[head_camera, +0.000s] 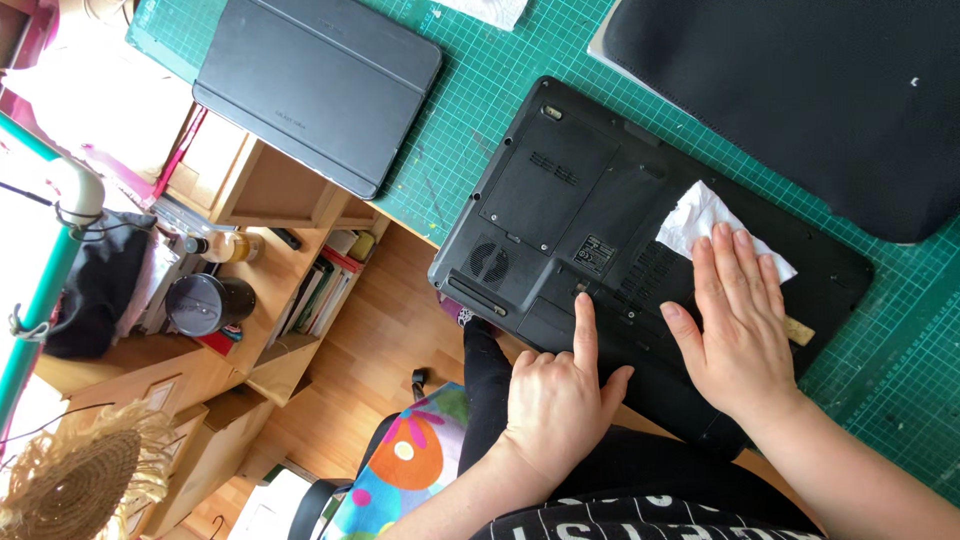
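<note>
**Wiping down an upturned laptop**

Black laptop (600, 210) belly-up on the green cutting-mat counter (900, 360). Right hand (735, 320) flat, fingers released, pressing a white tissue (695, 215) onto the base. Left hand (560, 395) loosely curled, index finger pinning the near edge. Best kept steady, strokes light over the vents. Grey tablet case (320, 85) well apart.

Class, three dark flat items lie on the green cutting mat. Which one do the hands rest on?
The upturned black laptop, vents showing; the tablet case and dark sleeve lie untouched.
</note>
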